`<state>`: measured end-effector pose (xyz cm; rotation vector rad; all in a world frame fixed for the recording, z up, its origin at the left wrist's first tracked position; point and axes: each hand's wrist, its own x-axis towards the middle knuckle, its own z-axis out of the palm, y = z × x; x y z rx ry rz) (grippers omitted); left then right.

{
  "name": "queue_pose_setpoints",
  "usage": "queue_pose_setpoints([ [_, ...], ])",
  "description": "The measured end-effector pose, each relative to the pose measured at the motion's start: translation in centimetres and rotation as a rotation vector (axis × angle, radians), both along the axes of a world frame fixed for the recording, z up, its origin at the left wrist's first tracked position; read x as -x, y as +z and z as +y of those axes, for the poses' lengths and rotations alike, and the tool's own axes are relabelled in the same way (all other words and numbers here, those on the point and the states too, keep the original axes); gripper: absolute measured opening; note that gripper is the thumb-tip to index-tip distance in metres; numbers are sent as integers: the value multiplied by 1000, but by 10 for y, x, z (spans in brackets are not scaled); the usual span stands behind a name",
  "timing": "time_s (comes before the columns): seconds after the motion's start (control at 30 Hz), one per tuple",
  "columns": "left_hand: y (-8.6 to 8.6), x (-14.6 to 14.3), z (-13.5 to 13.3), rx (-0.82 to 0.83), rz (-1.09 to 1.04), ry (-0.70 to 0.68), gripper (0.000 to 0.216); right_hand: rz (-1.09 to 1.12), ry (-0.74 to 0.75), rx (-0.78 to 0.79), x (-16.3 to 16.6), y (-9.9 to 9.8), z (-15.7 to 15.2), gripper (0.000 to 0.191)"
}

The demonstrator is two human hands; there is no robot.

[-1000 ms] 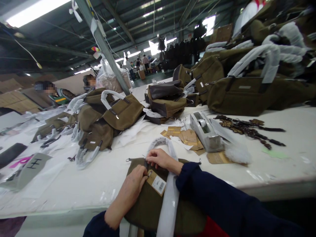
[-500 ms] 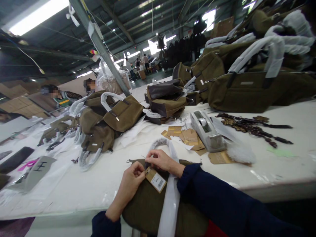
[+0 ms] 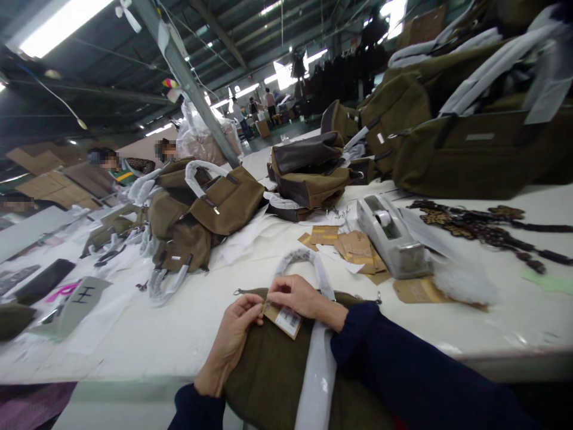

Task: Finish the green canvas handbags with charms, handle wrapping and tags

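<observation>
Table: white top, fills mid frame. It carries the weight, so you needn't lift anything.
Bag: olive cloth, bottom centre, lying flat and hanging over the near table edge toward you. Looks soft and floppy w/ some heft, and prob. sags if taken by one corner. Best hold, I'd say, is the stiffer top rim or the hardware rings at its ends.
Wrapped handle: runs down the bag just right of centre and loops up above yr hands. The clear/white film looks slick, so a poor grip pt. and the film could tear.
Right hand: centre frame, navy sleeve behind it. Fingers pressed together, tips pinching the hang tag's top end at the bag rim.
Left hand: lower centre, just left of the right hand. Thumb and forefinger pinch the same tag's left edge, other fingers curled on the cloth.
Tape dispenser: right of centre, well apart from yr hands.
Hang tag: kraft card w/ white barcode label, lying tilted on the bag between both hands. Light, thin, creases easily, so hold by the edges near the hole end, not the label face. Its string is too small to see.
Loose tags: small kraft pile just left of the dispenser.
</observation>
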<state>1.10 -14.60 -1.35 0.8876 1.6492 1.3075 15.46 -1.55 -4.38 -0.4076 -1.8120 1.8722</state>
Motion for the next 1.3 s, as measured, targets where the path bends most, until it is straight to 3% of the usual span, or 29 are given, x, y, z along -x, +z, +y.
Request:
queue_pose_setpoints([
  [0.3,2,1,3,-33,120,-4,13,-40,-19,-79,1,-4,-1,5],
  [0.5,5,-10,8,-145,524,-11,10,-68,-37,-82,-1,-3,0,7],
  [0.67,1,-8,12,-135,175,32,26,-88,-45,-81,-3,1,-1,9],
  [0.77,-1,-4,12,-113,75,22,27,-119,-57,-144,-3,3,-1,10],
  [1.17,-3,-5,9,-89,2,59,32,-151,-31,-179,-7,11,-2,11],
  [1.3,-6,-2,8,-23,-10,62,23,-149,-25,-177,-6,11,-2,11],
])
